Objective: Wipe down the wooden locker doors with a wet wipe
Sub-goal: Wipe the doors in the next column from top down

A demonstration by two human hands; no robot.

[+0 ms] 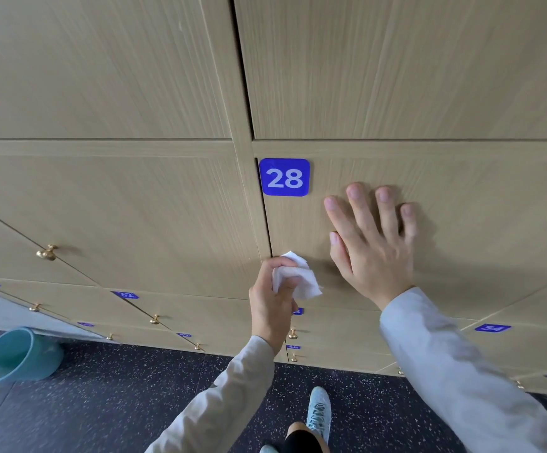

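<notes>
Lower door numbers (293, 347) blurred, unreadable

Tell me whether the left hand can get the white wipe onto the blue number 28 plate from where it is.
Probably yes. The left hand holds the crumpled white wipe just below the blue number 28 plate, with bare door between; the right hand lies flat off to the side.

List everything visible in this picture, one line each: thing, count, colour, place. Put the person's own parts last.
light wooden locker doors: many, beige, filling the wall
square blue number plate 28: one, top left corner of its door
small brass door knobs: several, gold, lower doors
round teal bucket: one, floor at left
crumpled white wet wipe: one, held at door 28's left edge
left hand: grips the wipe
right hand: flat on door 28
</notes>
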